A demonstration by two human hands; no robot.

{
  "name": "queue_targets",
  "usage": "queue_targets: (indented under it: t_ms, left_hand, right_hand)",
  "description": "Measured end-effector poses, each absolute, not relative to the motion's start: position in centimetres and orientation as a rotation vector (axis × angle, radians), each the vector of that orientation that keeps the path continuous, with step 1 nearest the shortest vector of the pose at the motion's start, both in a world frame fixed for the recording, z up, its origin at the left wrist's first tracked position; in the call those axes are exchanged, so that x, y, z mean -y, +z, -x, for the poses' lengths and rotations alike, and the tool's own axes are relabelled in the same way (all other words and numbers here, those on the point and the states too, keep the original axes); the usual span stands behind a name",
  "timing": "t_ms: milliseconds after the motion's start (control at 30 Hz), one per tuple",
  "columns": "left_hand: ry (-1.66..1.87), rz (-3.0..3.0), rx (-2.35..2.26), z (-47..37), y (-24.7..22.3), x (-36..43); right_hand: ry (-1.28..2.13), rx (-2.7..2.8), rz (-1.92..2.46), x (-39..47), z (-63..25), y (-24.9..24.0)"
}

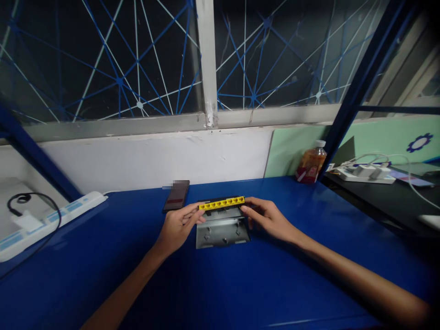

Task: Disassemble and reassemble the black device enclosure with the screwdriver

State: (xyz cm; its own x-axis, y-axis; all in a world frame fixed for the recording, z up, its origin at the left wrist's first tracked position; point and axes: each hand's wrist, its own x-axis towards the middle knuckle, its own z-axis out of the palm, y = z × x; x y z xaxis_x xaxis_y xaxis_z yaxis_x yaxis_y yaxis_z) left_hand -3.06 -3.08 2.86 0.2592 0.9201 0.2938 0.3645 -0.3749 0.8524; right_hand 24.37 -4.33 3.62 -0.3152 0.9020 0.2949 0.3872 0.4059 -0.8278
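Observation:
Between my two hands is a dark device with a yellow port strip [222,203] facing me, showing several sockets in a row. My left hand [180,224] pinches its left end, thumb in front. At the right end, my right hand [266,217] grips it between thumb and fingers. Just below the strip, a grey casing shell [223,233] lies on the blue table [220,284], its inner side with small posts facing up. The device partly covers the far side of the shell.
A dark phone [176,196] lies behind my left hand. White power strips [55,224] are at the left and on a black surface at the right. A capped bottle [312,162] stands at the back right beside a blue frame post [343,120].

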Motion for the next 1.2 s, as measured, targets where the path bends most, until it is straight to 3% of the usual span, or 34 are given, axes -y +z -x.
queue_targets:
  t_ms: [733,1200]
  left_hand:
    - [1.071,-1.609,-1.082,2.8,3.6,3.1]
    - [0.986,-1.561,-1.030,2.7,4.9,3.8]
  right_hand:
    - [1.306,1.809,0.963,4.8,-24.5,4.0]
    - [0.871,2.044,1.055,5.0,-24.9,3.7]
